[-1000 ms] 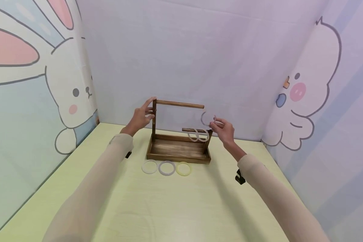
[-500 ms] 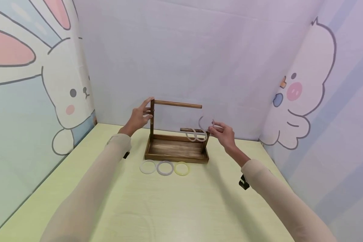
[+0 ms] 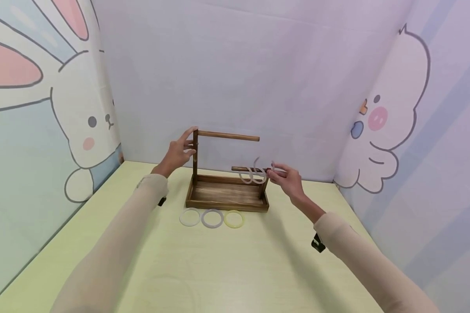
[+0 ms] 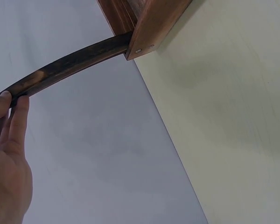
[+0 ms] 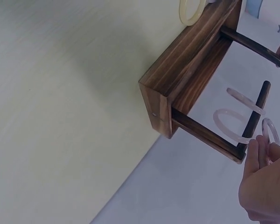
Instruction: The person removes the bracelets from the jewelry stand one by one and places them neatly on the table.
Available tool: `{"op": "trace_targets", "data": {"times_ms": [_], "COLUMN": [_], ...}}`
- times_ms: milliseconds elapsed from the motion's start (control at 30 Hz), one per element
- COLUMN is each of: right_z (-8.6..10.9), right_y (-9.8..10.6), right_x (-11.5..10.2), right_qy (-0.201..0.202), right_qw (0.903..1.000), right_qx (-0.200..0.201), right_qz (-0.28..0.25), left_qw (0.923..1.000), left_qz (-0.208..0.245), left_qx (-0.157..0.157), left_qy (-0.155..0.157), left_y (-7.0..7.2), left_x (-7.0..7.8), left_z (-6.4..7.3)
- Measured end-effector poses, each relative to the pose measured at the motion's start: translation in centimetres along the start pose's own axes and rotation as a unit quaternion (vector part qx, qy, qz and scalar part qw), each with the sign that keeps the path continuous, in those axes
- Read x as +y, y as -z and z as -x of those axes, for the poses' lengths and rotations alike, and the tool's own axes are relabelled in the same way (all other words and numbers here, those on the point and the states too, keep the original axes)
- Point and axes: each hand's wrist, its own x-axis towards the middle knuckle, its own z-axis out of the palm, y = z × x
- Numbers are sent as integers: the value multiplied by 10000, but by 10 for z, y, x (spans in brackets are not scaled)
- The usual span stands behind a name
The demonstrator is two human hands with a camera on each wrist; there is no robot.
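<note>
My left hand pinches the tall left post of a wooden bangle rack near its top; the left wrist view shows thumb and fingers on that post. With thumb and fingertips, my right hand pinches a clear pinkish bangle beside the rack's short right post. Two pale bangles hang on the lower bar, one nearer its free end and one nearer the post. The right wrist view shows the held bangle beside this bar; my fingers hide part of it.
In front of the rack's tray lie a whitish bangle, a lavender bangle and a yellow bangle in a row. The upper bar carries nothing. A cloth backdrop stands close behind.
My right hand has lowered the pinched bangle a little, closer to the lower bar. The left hand keeps its grip on the post. The head view has shifted slightly.
</note>
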Motion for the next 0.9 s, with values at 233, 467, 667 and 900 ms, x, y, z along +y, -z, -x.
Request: {"op": "trace_targets", "data": {"times_ms": [233,467,667,900], "right_z": [10,23,33,45], "right_y": [0,-1,-2,0], "right_x": [3,7,12,19], "right_qy": [-81,-223,-357,-461], "right_qw": [9997,9987,9977,9953], "right_qx": [-224,-454,-558,-742], "right_qz": [5,79,157,418], "left_qw": [10000,10000,9999,9999], "left_qz": [-26,44,51,58], "left_qx": [-18,-29,-88,-97], "left_qy": [48,64,117,126], "left_y": [1,2,2,2], "left_x": [-2,-2,-1,0], "left_z": [-1,-2,-3,-3]}}
